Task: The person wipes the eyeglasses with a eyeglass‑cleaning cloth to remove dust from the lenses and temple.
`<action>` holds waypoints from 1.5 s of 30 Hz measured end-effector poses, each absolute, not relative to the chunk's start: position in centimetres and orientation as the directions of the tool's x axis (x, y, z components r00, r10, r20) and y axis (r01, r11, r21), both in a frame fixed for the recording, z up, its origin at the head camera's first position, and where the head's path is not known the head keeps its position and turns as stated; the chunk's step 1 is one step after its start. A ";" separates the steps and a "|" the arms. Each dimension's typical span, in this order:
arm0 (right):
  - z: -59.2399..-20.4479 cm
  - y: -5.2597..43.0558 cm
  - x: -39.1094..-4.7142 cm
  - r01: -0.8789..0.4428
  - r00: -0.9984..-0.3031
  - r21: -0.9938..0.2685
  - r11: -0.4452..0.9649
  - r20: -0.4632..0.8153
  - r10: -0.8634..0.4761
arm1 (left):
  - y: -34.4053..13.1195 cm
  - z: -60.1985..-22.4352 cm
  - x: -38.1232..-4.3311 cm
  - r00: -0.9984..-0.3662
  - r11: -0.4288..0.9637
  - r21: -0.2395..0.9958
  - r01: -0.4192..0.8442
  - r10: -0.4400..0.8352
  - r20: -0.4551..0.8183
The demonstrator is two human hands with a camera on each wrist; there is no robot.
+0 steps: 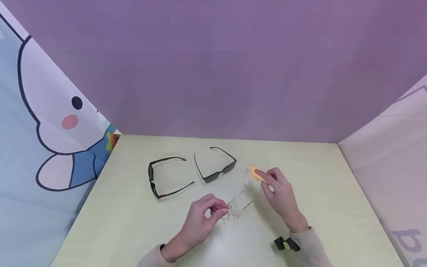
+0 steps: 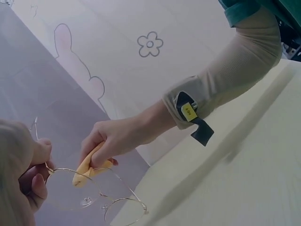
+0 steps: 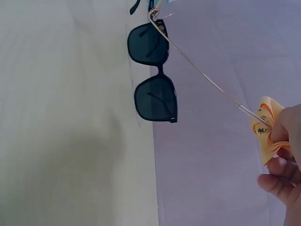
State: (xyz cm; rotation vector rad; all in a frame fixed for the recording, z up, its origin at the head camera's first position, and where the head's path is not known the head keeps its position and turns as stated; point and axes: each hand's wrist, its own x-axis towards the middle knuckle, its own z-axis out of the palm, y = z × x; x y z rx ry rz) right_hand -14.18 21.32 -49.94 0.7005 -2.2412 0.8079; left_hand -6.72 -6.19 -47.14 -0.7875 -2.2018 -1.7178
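Note:
My left hand [image 1: 204, 218] pinches thin gold-rimmed eyeglasses [image 1: 235, 210] near one hinge, with their clear lenses toward me and both temples pointing away. My right hand [image 1: 279, 191] holds a folded orange cloth [image 1: 255, 173] with small printed marks between thumb and fingers. In the right wrist view one slim temple [image 3: 202, 73] of the eyeglasses runs into the folds of the cloth [image 3: 264, 127], its tip hidden there. The left wrist view shows the cloth [image 2: 82, 175] behind the round gold rims.
Two pairs of black sunglasses lie unfolded on the pale table [image 1: 333, 193]: one pair [image 1: 151, 178] at the left, the other [image 1: 213, 177] nearer the middle. A purple backdrop [image 1: 217, 74] rises behind the table's far edge. A black strap [image 1: 287, 244] hangs at the right sleeve.

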 end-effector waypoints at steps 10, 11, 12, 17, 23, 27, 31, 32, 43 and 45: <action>-50.9 22.0 -13.3 -0.589 -0.637 -0.319 0.742 0.749 -0.184 | -6.3 -47.5 -6.7 -0.841 0.180 0.831 0.526 0.257 0.476; -51.0 22.0 -13.3 -0.577 -0.635 -0.343 0.741 0.759 -0.142 | -6.3 -47.6 -6.7 -0.843 0.181 0.834 0.521 0.262 0.470; -51.2 22.1 -13.3 -0.566 -0.631 -0.368 0.738 0.769 -0.101 | -6.3 -47.6 -6.7 -0.844 0.180 0.836 0.519 0.266 0.466; -51.5 22.2 -13.4 -0.522 -0.602 -0.464 0.716 0.795 0.077 | -6.2 -47.6 -6.8 -0.850 0.167 0.846 0.507 0.258 0.458; -51.7 20.9 -12.6 -0.423 -0.747 -0.678 0.601 0.636 0.192 | -6.2 -47.7 -7.1 -0.845 0.155 0.837 0.525 0.210 0.492; -52.8 18.9 -11.6 -0.321 -0.880 -0.843 0.432 0.434 0.192 | -6.2 -47.6 -7.2 -0.836 0.138 0.829 0.543 0.191 0.515; -54.3 17.9 -10.9 -0.178 -0.965 -0.952 0.248 0.218 0.145 | -6.1 -47.7 -7.2 -0.832 0.117 0.829 0.547 0.189 0.522; -54.4 17.7 -10.7 -0.129 -0.978 -0.970 0.204 0.159 0.138 | -6.1 -47.7 -7.2 -0.832 0.115 0.830 0.546 0.190 0.521; -50.4 18.9 -10.9 -0.013 -0.996 -0.993 -0.114 0.003 0.086 | -6.3 -47.9 -7.3 -0.832 0.101 0.830 0.548 0.175 0.527; -49.5 19.3 -11.0 -0.097 -0.992 -0.980 -0.175 0.080 0.102 | -6.3 -47.9 -7.3 -0.827 0.100 0.825 0.557 0.168 0.537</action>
